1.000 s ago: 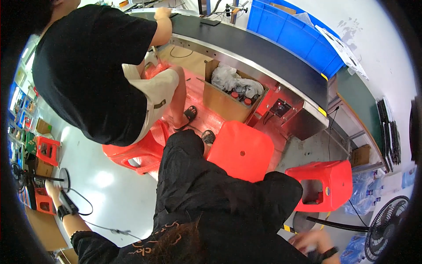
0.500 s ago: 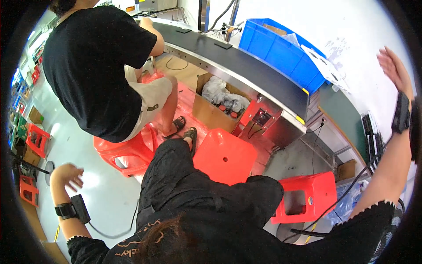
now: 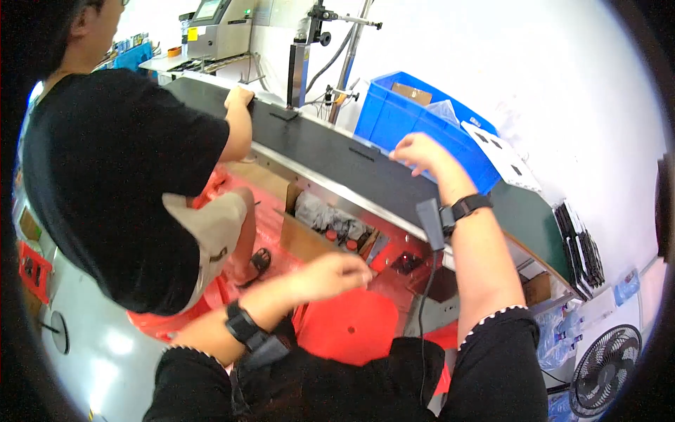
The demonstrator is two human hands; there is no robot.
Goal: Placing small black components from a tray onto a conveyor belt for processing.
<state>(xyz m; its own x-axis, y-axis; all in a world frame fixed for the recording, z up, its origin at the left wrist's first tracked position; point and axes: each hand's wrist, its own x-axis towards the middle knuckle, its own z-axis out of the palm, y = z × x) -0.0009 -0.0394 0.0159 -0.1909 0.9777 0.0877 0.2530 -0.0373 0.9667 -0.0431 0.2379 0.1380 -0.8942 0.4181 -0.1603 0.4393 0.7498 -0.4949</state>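
My right hand hangs over the black conveyor belt, beside the blue plastic crate. Its fingers are apart and loosely bent, with nothing in them. My left hand is lower, above the red plastic stool, slightly smeared by motion. The fingers are loosely stretched and no object shows in them. Two thin dark flat pieces rest on the belt, one dark piece nearest my right hand and another dark piece farther left. Each wrist wears a black strap with a small device.
At the left a person in a black shirt sits with a hand at the belt. Below the belt stands a cardboard box holding grey plastic. Stacked black panels and a fan are at right; a grey machine stands behind.
Both my hands have swung inward from the far sides, the right to over the belt and the left to above the stool. The view has shifted, and the seated person appears nearer.
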